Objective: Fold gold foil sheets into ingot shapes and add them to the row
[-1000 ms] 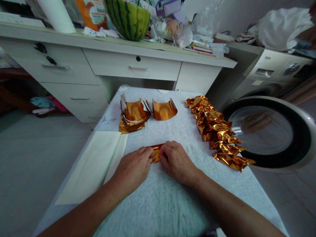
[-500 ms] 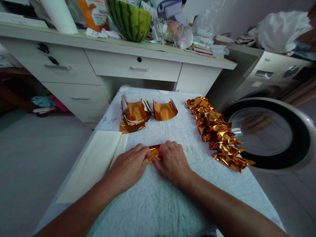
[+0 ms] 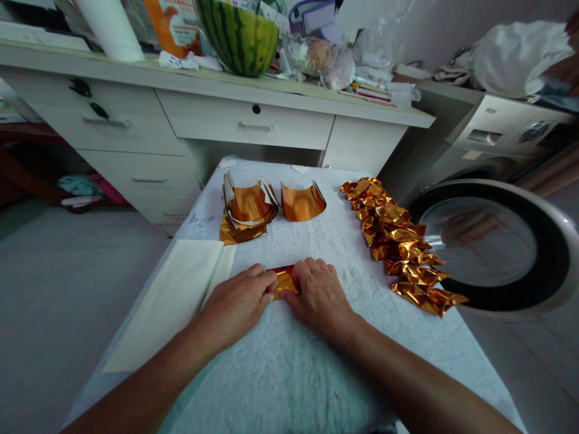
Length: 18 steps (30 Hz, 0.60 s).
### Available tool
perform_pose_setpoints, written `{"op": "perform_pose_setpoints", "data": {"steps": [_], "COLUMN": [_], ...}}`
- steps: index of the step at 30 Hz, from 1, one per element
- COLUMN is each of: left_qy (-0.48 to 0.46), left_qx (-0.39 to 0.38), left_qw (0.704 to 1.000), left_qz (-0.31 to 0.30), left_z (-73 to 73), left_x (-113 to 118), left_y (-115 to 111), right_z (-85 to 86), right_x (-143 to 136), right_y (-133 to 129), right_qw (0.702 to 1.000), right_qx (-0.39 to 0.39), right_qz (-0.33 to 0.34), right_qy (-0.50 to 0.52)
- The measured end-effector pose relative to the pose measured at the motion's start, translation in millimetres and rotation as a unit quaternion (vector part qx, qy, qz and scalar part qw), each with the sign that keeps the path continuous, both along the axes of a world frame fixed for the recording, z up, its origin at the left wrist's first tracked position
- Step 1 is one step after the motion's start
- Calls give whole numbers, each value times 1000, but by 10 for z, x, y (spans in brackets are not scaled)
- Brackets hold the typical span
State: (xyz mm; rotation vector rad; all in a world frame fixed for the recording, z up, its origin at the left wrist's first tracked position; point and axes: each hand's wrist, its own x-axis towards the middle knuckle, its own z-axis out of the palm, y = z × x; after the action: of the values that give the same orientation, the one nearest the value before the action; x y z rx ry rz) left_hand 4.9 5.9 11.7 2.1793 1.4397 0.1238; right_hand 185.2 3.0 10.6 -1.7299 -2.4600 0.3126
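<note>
A piece of shiny gold foil paper lies on the cloth-covered table, pinched at both ends. My left hand is closed on its left end, thumb and fingers pressed together. On the right end my right hand is closed too, with the fingers over the top and the thumb at the near edge. Both palms hide the ends of the foil. Beyond my hands stand a curled stack of gold foil sheets and one single curled gold sheet. A row of crumpled, folded gold foil pieces runs down the right side.
White paper sheets lie along the table's left edge. Behind the table stands a white drawer desk carrying a cut watermelon, a paper roll and plastic bags. At right, a washing machine's round door hangs open beside the table.
My hands keep their hold on the foil. The right hand and the left fingertips have shifted very slightly to the right; the other things lie as before.
</note>
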Motion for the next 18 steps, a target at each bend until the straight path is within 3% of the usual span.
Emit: {"op": "perform_pose_setpoints", "data": {"steps": [18], "left_qy": [0], "left_qx": [-3], "left_qw": [1000], "left_qz": [3], "left_z": [13], "left_x": [5], "left_y": [-9], "right_z": [51], "right_x": [378], "right_y": [128], "right_qw": [998], "right_qx": [-36], "right_qz": [-34], "right_qy": [35]}}
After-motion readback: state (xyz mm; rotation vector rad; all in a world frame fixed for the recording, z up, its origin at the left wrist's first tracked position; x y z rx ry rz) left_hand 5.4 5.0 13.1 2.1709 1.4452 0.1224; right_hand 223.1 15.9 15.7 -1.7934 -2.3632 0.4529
